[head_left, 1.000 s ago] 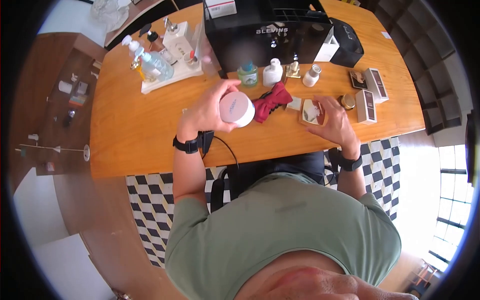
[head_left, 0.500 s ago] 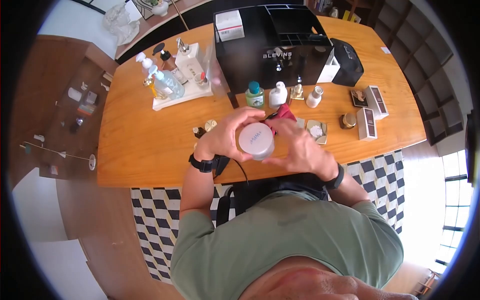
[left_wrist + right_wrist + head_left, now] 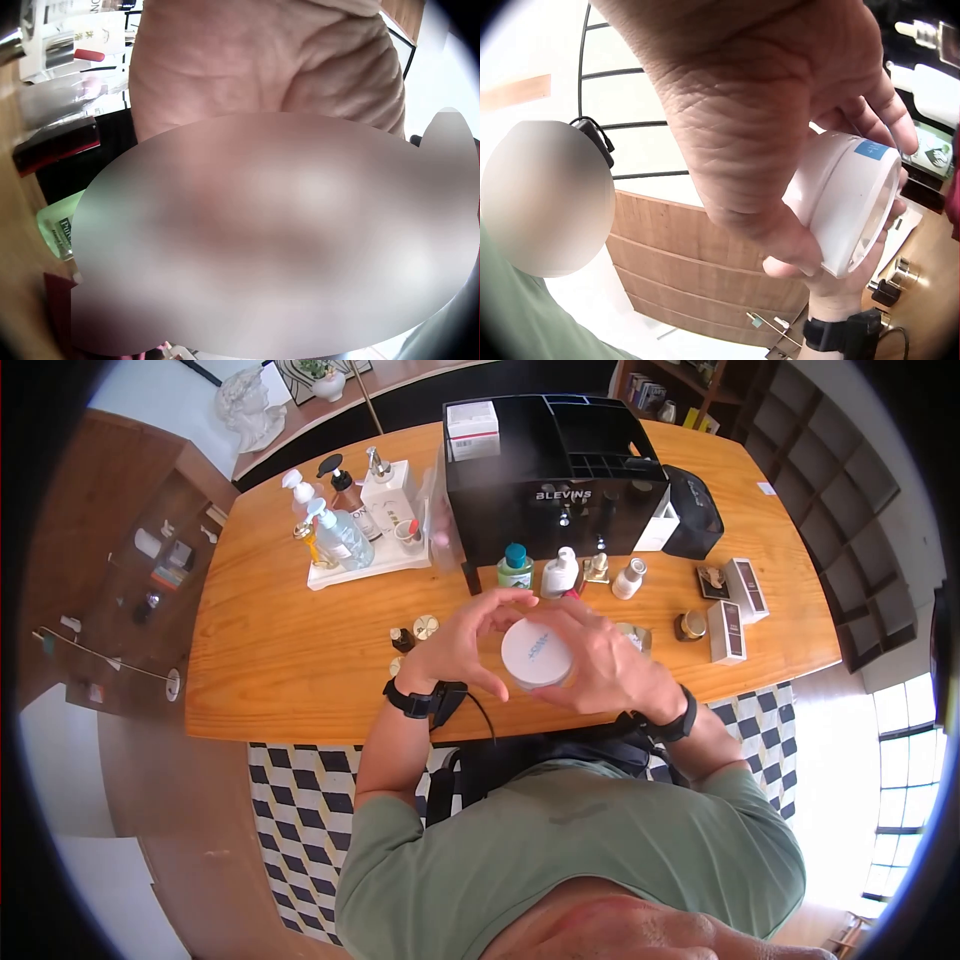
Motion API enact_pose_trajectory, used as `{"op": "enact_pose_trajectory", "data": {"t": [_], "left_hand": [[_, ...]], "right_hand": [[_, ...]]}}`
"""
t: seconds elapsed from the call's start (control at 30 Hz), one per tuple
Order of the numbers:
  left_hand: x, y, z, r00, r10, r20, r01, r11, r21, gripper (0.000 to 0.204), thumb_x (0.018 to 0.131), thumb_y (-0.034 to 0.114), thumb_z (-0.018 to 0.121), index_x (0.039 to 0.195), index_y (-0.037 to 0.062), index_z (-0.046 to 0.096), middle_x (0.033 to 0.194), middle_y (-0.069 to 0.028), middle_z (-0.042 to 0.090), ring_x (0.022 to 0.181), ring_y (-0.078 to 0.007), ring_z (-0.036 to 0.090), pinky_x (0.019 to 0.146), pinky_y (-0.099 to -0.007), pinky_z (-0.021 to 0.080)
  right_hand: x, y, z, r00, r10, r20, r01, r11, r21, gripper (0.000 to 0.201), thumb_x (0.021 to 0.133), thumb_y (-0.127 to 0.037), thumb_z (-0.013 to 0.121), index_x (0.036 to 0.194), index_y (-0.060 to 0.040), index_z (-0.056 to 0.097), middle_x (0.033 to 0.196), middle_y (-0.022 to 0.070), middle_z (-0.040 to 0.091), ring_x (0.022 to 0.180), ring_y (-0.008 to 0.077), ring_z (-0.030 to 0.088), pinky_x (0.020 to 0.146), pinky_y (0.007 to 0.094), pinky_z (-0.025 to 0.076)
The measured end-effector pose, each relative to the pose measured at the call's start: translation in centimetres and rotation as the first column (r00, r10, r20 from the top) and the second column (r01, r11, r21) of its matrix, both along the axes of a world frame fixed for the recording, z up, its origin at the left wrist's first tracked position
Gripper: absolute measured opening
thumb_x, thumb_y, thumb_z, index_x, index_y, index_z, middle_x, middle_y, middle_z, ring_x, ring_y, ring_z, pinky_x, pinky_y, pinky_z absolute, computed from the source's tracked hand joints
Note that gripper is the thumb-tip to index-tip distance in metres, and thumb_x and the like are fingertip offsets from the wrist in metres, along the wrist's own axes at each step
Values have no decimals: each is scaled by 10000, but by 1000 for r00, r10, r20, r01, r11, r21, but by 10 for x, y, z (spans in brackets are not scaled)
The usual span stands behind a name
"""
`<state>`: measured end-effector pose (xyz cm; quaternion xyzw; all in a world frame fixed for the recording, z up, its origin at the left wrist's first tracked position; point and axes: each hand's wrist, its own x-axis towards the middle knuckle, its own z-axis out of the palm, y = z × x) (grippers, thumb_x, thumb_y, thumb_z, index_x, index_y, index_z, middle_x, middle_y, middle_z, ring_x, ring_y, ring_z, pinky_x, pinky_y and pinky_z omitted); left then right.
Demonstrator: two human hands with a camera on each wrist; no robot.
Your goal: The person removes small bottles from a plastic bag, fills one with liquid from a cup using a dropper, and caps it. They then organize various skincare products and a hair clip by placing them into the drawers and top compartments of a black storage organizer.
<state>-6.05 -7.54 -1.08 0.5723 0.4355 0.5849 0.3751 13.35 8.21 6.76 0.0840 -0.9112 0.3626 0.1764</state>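
Observation:
A white round jar [image 3: 537, 653] with blue lettering on its lid is held above the front of the table. My right hand [image 3: 605, 665] grips it, thumb on the near side and fingers on the far side; the right wrist view shows the jar tilted in this grip. On its left my left hand [image 3: 455, 645] is spread in a wide curve, a gap between palm and jar. Most of the left wrist view is blurred below the palm. Behind the right hand, a wine-red bow [image 3: 56, 315] is mostly hidden.
A black organizer box [image 3: 550, 480] stands at the back, with a green bottle [image 3: 515, 568] and several small bottles before it. Pump bottles stand on a white tray [image 3: 385, 562] at left. On the right are a gold-lidded jar [image 3: 690, 625] and small white boxes [image 3: 728, 632].
My right hand has come from the right side of the table onto the jar. The left hand, which held the jar, has let go, and the jar has moved right.

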Motion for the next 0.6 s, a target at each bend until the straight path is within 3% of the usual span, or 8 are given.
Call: {"op": "enact_pose_trajectory", "data": {"t": [0.07, 0.2, 0.33, 0.4, 0.6], "left_hand": [[-3, -2, -3, 1000, 8, -8, -8, 1000, -16, 1124, 616, 276, 1027, 1517, 25, 404, 1447, -104, 509, 1229, -207, 593, 1065, -383, 487], [-8, -3, -8, 997, 60, -45, -64, 995, -74, 997, 681, 285, 996, 1482, 45, 452, 1316, -93, 610, 1144, -174, 631, 981, -340, 494], [-7, -3, -4, 989, 108, -106, -122, 983, -136, 846, 706, 265, 978, 1401, 50, 547, 1161, -69, 686, 1077, -161, 656, 966, -324, 496], [-10, -2, -8, 962, 141, -232, -175, 975, -134, 702, 743, 193, 947, 1331, 25, 604, 1113, -67, 707, 1039, -166, 680, 940, -322, 516], [-7, -1, -5, 959, 193, -206, -224, 964, -140, 531, 773, 166, 914, 1224, 20, 677, 1010, -38, 720, 955, -135, 688, 908, -307, 530]], "right_hand": [[0, 10, 11, 997, -55, 49, 55, 998, 12, 725, 642, -165, 915, 1277, 5, 612, 1215, 228, 639, 1089, 422, 662, 914, 440, 558], [-11, 41, 45, 976, -51, -211, 81, 988, 135, 747, 619, -151, 918, 1266, 39, 599, 1227, 234, 639, 1115, 392, 674, 949, 412, 546], [-39, 79, 66, 961, -182, -209, 207, 973, 105, 737, 665, -151, 873, 1325, 11, 586, 1181, 168, 685, 1091, 266, 692, 968, 362, 535], [-60, 94, 79, 935, -245, -255, 275, 957, 90, 750, 689, -187, 871, 1358, -14, 579, 1150, 154, 709, 1074, 236, 698, 958, 343, 533], [-153, 131, 97, 908, -306, -285, 366, 911, 190, 781, 697, -342, 869, 1357, -20, 602, 1205, 198, 706, 1098, 314, 698, 982, 380, 536]]}}
